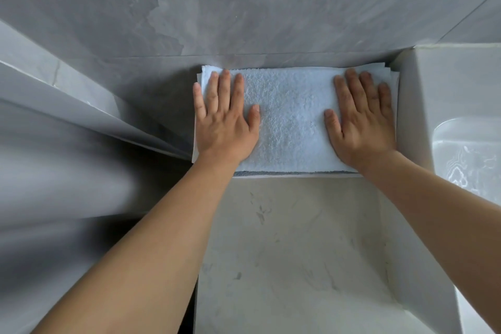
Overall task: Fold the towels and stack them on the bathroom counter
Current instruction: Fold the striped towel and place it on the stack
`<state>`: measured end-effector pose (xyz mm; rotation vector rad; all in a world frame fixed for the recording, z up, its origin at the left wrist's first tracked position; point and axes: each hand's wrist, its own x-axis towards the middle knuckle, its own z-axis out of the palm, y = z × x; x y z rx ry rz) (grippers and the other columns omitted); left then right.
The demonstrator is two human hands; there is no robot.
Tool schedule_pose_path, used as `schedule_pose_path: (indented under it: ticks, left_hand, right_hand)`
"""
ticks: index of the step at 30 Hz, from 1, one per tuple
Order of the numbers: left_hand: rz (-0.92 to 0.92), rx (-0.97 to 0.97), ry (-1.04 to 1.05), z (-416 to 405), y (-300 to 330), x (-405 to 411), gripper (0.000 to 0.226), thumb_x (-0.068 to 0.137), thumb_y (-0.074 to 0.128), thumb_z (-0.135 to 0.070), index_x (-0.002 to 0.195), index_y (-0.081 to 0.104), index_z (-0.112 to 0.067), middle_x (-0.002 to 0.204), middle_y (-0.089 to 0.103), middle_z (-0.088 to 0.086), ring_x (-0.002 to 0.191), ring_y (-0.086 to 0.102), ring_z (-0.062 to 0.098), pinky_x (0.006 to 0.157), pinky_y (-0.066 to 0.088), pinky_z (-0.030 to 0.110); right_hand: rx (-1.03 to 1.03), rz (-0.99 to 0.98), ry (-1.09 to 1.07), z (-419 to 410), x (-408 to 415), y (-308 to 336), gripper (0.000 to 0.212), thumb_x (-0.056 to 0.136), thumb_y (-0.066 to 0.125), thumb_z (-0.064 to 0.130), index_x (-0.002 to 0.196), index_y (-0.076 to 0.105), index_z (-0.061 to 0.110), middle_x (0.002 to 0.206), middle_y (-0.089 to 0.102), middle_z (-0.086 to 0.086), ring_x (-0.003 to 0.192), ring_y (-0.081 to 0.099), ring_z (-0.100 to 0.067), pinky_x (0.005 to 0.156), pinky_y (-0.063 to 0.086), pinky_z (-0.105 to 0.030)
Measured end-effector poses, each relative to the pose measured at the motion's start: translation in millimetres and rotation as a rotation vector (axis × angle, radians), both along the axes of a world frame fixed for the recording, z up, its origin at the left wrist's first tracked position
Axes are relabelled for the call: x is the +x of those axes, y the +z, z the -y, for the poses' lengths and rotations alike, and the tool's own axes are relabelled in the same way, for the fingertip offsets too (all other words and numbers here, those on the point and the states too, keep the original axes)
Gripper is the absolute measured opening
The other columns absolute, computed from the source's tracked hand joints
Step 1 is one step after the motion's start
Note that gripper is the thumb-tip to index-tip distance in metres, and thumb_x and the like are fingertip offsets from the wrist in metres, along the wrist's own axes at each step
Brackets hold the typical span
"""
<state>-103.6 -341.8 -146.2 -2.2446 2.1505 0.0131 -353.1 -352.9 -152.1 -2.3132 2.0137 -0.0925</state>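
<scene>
A folded white terry towel point(291, 119) lies on top of a stack of folded towels at the back of the pale marble counter point(284, 247), against the grey wall. My left hand point(223, 119) rests flat on the towel's left end, fingers spread and palm down. On the towel's right end my right hand point(362, 119) lies flat in the same way. Neither hand grips the cloth. Edges of lower towels show at the stack's left, right and front sides.
A white raised basin point(461, 127) stands right beside the stack, its wall touching the towels' right edge. The grey tiled wall point(244, 8) runs behind. Left of the counter the floor drops away, with a pale ledge point(81, 106) slanting across.
</scene>
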Motion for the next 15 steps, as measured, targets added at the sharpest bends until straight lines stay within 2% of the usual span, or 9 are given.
schedule_pose_path:
  ticks: [2,4,6,8,11,15]
  left_hand:
    - [-0.071,-0.034,-0.069,1,9,-15,0.061,0.103,0.016,-0.044,0.160,0.015,-0.022,0.167,0.014,0.004,0.154,0.004,0.030,0.123,-0.009,0.053]
    - [-0.176,-0.043,-0.249,2,12,-38,0.057,0.102,0.023,-0.038,0.157,0.029,-0.024,0.163,0.027,0.002,0.151,0.018,0.031,0.124,0.003,0.053]
    - [-0.214,-0.008,-0.326,5,13,-55,0.059,0.101,0.021,-0.039,0.157,0.032,-0.023,0.161,0.032,-0.001,0.150,0.024,0.028,0.124,0.009,0.051]
    - [-0.195,0.031,-0.318,10,9,-54,0.063,0.100,0.015,-0.043,0.159,0.026,-0.022,0.163,0.029,-0.003,0.151,0.020,0.024,0.124,0.008,0.048]
    - [-0.144,0.070,-0.280,10,3,-22,0.068,0.100,0.004,-0.050,0.161,0.012,-0.021,0.168,0.012,-0.004,0.155,0.004,0.018,0.125,-0.003,0.041]
    - [-0.052,0.073,-0.143,-1,4,27,0.070,0.099,0.002,-0.053,0.162,0.003,-0.021,0.169,-0.003,-0.004,0.154,-0.011,0.013,0.124,-0.013,0.040]
  right_hand:
    - [0.030,-0.023,-0.008,0,2,3,0.068,0.097,0.013,0.050,0.156,0.010,0.018,0.164,0.007,-0.003,0.151,0.000,-0.022,0.120,-0.008,-0.043]
    - [0.016,-0.048,-0.003,-3,1,4,0.067,0.097,0.012,0.049,0.157,0.009,0.019,0.164,0.005,-0.001,0.151,-0.002,-0.022,0.120,-0.011,-0.042]
    - [0.004,-0.038,0.013,-4,-1,3,0.065,0.098,0.013,0.049,0.157,0.011,0.023,0.164,0.007,0.001,0.151,0.000,-0.022,0.120,-0.012,-0.040]
    - [-0.013,-0.014,0.020,-2,-3,0,0.063,0.098,0.017,0.049,0.156,0.012,0.025,0.164,0.009,0.000,0.151,0.002,-0.022,0.119,-0.012,-0.038]
    - [-0.025,0.005,0.029,-2,-5,-1,0.063,0.099,0.020,0.049,0.156,0.015,0.024,0.163,0.012,-0.003,0.150,0.006,-0.023,0.120,-0.008,-0.039]
    - [-0.002,-0.046,0.010,-3,-10,3,0.069,0.096,0.017,0.053,0.156,0.014,0.020,0.164,0.009,-0.006,0.151,0.004,-0.024,0.121,-0.002,-0.044]
